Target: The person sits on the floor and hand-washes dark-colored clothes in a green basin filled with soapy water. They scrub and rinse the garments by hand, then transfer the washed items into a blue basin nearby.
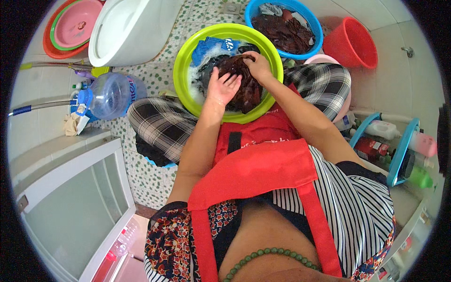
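Note:
A lime-green basin (181, 70) stands between my knees, with soapy water and wet laundry in it. Dark brown wet cloth (248, 91) lies bunched over the basin's right half. My right hand (258, 66) pinches the upper edge of this cloth between thumb and fingers. Beside it, my left hand (224, 88) is palm up with its fingers spread, against the cloth's left side and gripping nothing. A blue garment (202, 50) with white print sits in suds at the basin's far left. Black cloth shows between the two.
Beyond the basin, a blue tub (320, 40) holds more dark laundry, next to a red bucket (350, 43). A white toilet (136, 28) and stacked basins (77, 23) stand far left. A large clear bottle (109, 96) is at left, a blue rack (397, 150) of bottles at right.

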Tool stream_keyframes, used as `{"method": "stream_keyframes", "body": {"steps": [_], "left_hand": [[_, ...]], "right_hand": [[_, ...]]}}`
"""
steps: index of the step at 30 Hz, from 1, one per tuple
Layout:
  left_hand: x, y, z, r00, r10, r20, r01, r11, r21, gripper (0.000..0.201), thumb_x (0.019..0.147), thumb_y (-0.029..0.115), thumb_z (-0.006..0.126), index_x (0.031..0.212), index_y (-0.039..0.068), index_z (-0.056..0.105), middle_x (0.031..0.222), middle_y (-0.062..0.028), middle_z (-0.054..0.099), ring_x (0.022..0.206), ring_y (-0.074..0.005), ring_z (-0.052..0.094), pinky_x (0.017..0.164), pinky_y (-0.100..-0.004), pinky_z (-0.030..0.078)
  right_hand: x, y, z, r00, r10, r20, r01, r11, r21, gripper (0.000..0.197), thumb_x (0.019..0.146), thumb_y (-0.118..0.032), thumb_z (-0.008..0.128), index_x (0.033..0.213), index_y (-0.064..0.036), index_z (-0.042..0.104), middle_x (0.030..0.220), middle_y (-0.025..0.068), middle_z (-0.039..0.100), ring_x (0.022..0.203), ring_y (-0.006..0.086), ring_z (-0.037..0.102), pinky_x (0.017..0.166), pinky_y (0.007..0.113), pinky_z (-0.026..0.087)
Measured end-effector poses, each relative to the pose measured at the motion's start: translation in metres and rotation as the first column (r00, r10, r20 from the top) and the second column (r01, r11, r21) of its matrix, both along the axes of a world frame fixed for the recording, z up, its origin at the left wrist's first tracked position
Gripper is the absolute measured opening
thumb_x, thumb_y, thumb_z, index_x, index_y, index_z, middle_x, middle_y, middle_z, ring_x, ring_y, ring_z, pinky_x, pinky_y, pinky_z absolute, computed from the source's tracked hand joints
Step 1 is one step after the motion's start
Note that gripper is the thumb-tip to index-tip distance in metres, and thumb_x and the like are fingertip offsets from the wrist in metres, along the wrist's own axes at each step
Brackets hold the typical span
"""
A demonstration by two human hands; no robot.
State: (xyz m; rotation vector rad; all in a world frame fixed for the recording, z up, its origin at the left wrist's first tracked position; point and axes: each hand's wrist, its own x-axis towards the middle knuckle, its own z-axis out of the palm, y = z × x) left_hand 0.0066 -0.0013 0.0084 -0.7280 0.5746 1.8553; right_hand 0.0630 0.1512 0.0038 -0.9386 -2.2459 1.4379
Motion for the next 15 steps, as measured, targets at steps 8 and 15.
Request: {"method": "stream_keyframes", "body": {"steps": [8,15], "left_hand": [[-0.020,-0.035,-0.026,0.958,-0.206,-0.200,0.280,0.826,0.489,0.050,0.094,0.048,0.041,0.112,0.006,0.059,0.109,-0.0121,0.063,0.097,-0.0268,0.060,0.091,-0.0417,0.046],[-0.013,-0.007,-0.030,0.953,-0.101,-0.286,0.154,0.973,0.171,0.025,0.093,0.028,0.049,0.107,0.011,0.060,0.103,-0.0061,0.064,0.091,-0.0209,0.063,0.082,-0.0374,0.053]], "right_hand": [[0.037,-0.123,0.097,0.710,0.703,-0.037,-0.650,0.674,0.350,0.022,0.073,-0.017,0.061,0.094,-0.0126,0.065,0.090,0.0116,0.063,0.086,0.0316,0.063,0.074,0.042,0.052],[-0.006,-0.064,0.030,0.945,0.287,0.155,-0.325,0.850,0.414,0.023,0.083,-0.028,0.052,0.093,-0.0091,0.062,0.086,0.0183,0.063,0.080,0.0383,0.062,0.072,0.049,0.050]]}}
